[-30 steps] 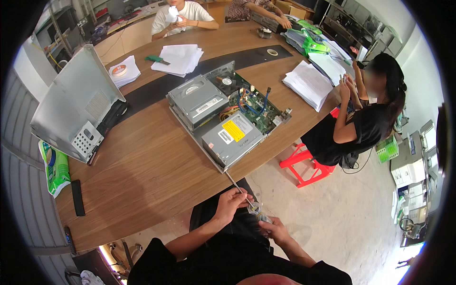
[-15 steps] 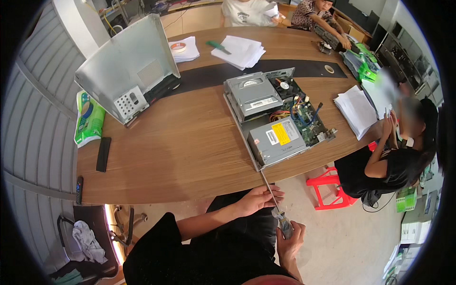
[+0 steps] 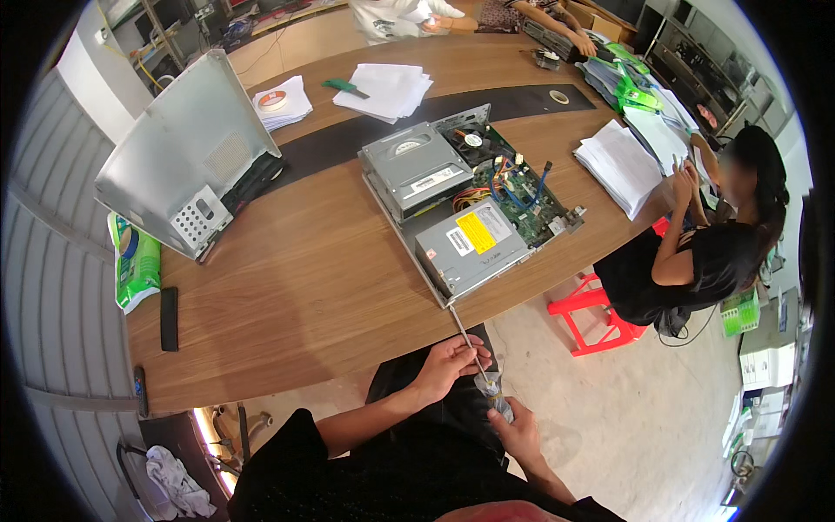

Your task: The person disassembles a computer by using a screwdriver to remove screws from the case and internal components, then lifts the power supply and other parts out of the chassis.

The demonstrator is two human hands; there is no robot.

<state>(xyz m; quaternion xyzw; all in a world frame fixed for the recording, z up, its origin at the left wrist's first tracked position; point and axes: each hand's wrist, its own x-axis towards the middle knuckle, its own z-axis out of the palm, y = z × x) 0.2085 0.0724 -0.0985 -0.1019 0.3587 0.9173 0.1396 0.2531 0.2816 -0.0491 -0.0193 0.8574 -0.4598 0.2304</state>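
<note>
My left hand [image 3: 445, 370] has its fingers closed around the long metal shaft of a screwdriver [image 3: 462, 325]. Its pale, see-through handle is gripped in my right hand [image 3: 519, 431]. The shaft's tip meets the near corner of an opened desktop computer case [image 3: 402, 239] lying on the table. Inside the case sit a metal box [image 3: 444, 265] with a yellow label, a silver drive unit [image 3: 409, 161], a fan [image 3: 472, 140], coloured cables and a green circuit board [image 3: 524, 187]. What the tip presses on is too small to make out.
The removed metal cover [image 3: 191, 139] stands on the table's left, by a green-and-white packet [image 3: 137, 270] and a black strip [image 3: 170, 319]. Papers, tape and a green-handled knife [image 3: 345, 88] lie farther back. A person [image 3: 696, 252] sits at right above a red stool [image 3: 587, 317]; others work across the table.
The head view has shifted, so the table and case appear farther left. Both hands keep hold of the screwdriver, its tip still at the case's near corner.
</note>
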